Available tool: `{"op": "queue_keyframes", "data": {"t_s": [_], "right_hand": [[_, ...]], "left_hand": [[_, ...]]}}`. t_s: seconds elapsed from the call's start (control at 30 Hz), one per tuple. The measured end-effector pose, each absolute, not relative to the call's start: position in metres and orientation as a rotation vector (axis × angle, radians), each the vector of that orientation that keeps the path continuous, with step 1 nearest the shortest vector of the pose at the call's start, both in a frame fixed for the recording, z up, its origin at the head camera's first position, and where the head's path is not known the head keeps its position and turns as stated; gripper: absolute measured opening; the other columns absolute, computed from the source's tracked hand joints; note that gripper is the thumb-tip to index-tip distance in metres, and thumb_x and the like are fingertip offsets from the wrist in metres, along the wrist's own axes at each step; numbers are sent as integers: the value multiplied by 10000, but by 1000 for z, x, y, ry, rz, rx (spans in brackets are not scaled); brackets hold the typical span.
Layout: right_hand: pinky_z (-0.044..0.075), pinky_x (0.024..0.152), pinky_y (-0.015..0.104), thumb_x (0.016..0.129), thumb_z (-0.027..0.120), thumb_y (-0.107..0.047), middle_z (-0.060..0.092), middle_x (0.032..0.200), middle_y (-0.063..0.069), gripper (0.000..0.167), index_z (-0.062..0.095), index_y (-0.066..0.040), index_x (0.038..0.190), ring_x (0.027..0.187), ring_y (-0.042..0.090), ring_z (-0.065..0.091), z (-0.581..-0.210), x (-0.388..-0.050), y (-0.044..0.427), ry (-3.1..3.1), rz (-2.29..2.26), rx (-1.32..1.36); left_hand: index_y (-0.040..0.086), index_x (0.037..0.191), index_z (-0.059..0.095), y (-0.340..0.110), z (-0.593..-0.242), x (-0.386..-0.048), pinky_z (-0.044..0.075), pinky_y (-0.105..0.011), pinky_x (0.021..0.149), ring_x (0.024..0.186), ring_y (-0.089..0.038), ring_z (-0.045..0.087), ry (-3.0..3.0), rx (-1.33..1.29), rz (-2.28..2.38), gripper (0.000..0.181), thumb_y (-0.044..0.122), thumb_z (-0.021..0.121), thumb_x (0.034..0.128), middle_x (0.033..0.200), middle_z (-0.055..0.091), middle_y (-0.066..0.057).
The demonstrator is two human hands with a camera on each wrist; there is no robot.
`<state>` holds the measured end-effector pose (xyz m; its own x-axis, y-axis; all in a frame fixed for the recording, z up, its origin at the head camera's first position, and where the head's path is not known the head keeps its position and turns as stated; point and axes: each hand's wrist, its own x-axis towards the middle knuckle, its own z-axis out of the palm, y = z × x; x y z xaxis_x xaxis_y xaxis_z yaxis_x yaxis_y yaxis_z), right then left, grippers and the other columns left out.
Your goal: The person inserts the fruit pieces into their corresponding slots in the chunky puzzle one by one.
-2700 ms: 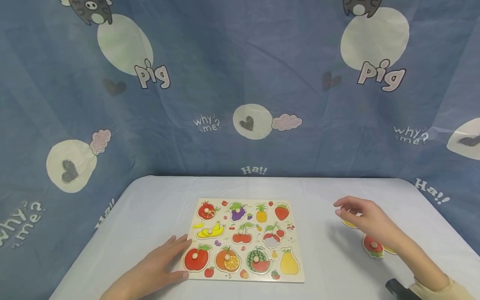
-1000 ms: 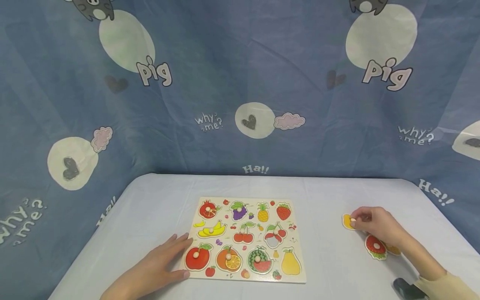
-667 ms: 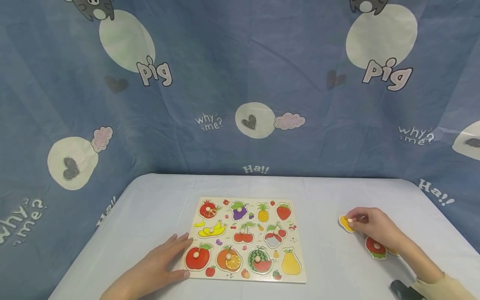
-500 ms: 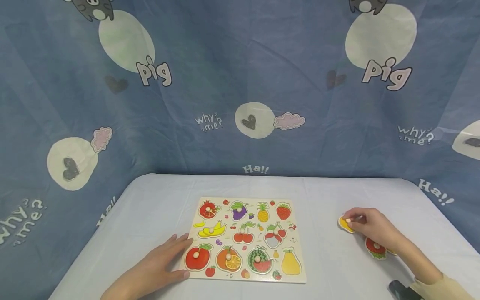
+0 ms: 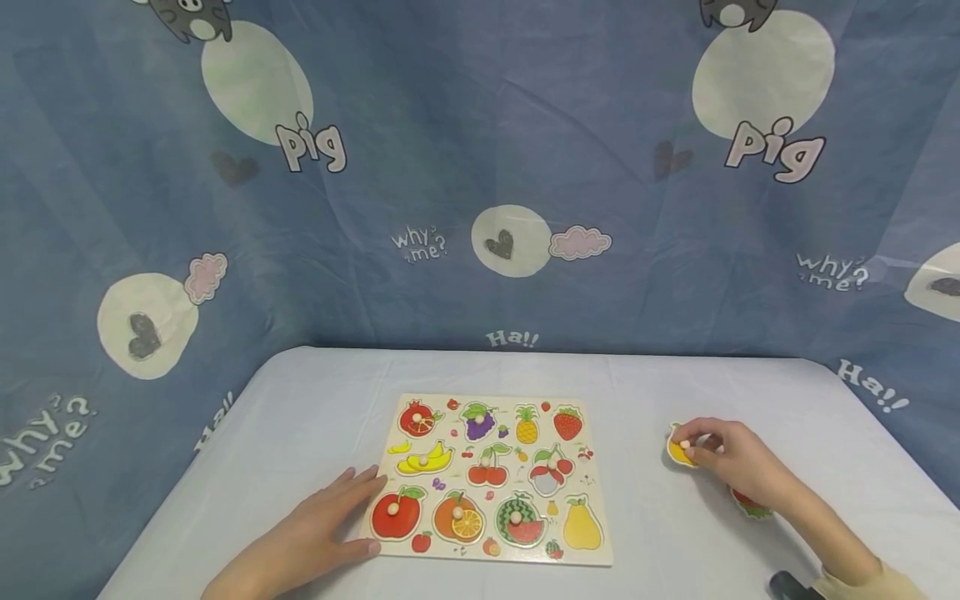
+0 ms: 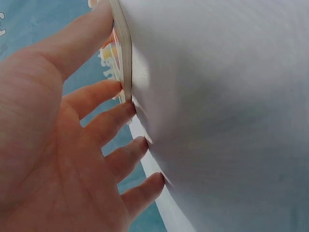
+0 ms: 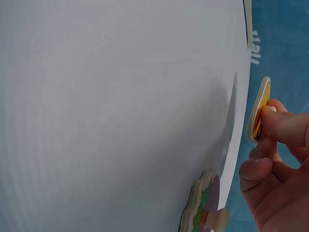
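A wooden fruit puzzle board [image 5: 517, 479] lies on the white table. My left hand [image 5: 307, 529] touches its left edge, thumb and fingers spread rather straight; in the left wrist view the fingertips meet the board's side [image 6: 126, 53] and the table. To the right of the board, my right hand [image 5: 738, 458] pinches a yellow fruit puzzle piece [image 5: 678, 450] by its small pale knob. The right wrist view has this piece [image 7: 261, 104] tilted and clear of the tabletop. A red fruit puzzle piece [image 5: 752, 507] lies below the right hand, partly covered by the arm.
Apple, orange, watermelon and several other knobbed pieces sit in the board. The yellow pear [image 5: 581, 525], pineapple [image 5: 527, 427] and strawberry [image 5: 567, 424] spots show no knob. A dark object [image 5: 791, 586] is by the right sleeve. A blue printed cloth [image 5: 420, 292] hangs behind.
My right hand came down, pinched the yellow piece's knob, then lifted it and carried it a little to the left. My left hand stays at the board's edge.
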<state>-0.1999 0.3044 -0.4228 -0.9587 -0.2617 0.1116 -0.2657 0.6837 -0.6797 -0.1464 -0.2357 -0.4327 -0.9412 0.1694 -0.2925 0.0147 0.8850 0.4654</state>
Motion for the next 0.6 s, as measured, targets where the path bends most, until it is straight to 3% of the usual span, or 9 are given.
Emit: {"op": "queue_keyframes", "data": {"t_s": [0.6], "right_hand": [[485, 631, 244, 886, 657, 41, 655, 1145, 98, 242, 681, -160, 1019, 773, 94, 579, -424, -192, 279, -2813, 1282, 669]], "left_hand": [[248, 1446, 507, -236, -431, -146, 314, -672, 1045, 1437, -314, 281, 2732, 157, 676, 875, 539, 827, 686, 1528, 415, 12]]}}
